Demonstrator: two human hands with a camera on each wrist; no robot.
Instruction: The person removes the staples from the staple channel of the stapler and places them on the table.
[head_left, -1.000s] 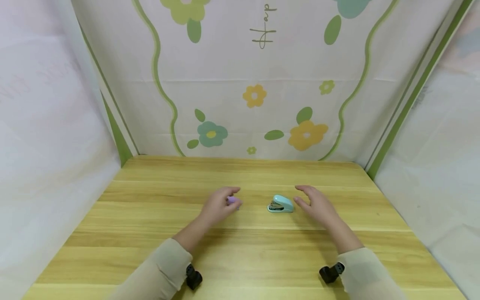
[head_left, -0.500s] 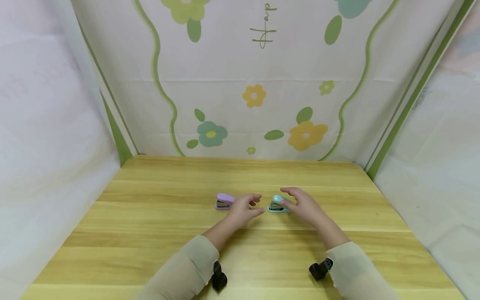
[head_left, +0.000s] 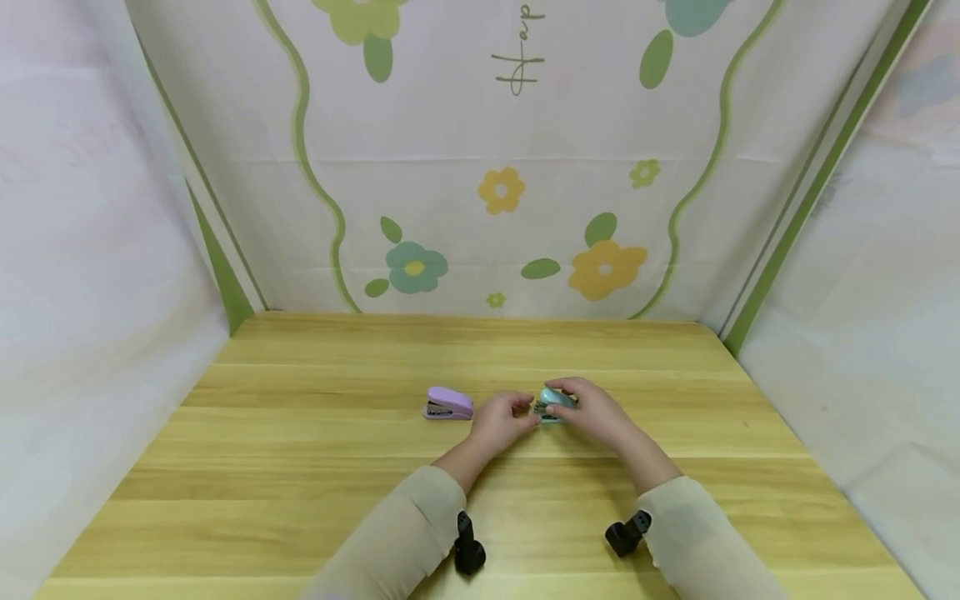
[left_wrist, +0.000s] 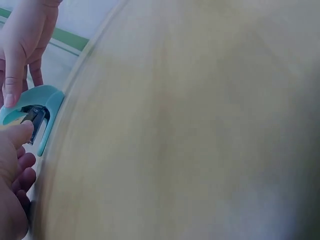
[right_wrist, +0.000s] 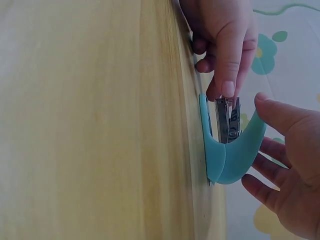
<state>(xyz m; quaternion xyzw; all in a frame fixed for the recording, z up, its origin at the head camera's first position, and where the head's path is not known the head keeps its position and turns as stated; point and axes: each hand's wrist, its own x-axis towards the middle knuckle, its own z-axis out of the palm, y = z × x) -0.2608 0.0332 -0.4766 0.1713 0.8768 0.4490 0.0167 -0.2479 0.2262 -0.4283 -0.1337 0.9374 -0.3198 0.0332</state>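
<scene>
A teal mini stapler [head_left: 553, 397] lies on the table right of the middle, its mouth spread wide around a metal staple rail [right_wrist: 228, 120]. My right hand [head_left: 600, 414] holds it from the right, thumb on the near side of the top arm and fingers on the far side. At the mouth, my left hand [head_left: 501, 423] pinches the end of the metal rail between thumb and forefinger, its other fingers curled. Both hands meet at the teal stapler [left_wrist: 46, 97] in the left wrist view. A purple stapler [head_left: 448, 403] rests just left of my left hand, untouched.
The wooden table [head_left: 300, 483] stretches out around the hands. A white cloth wall with printed flowers [head_left: 501, 190] rises at its back edge, and plain cloth hangs on both sides. A black wrist camera [head_left: 468, 546] sits on each sleeve.
My left hand has moved right, away from the purple stapler, to the teal stapler's mouth. My right hand has moved left onto the teal stapler and now holds it.
</scene>
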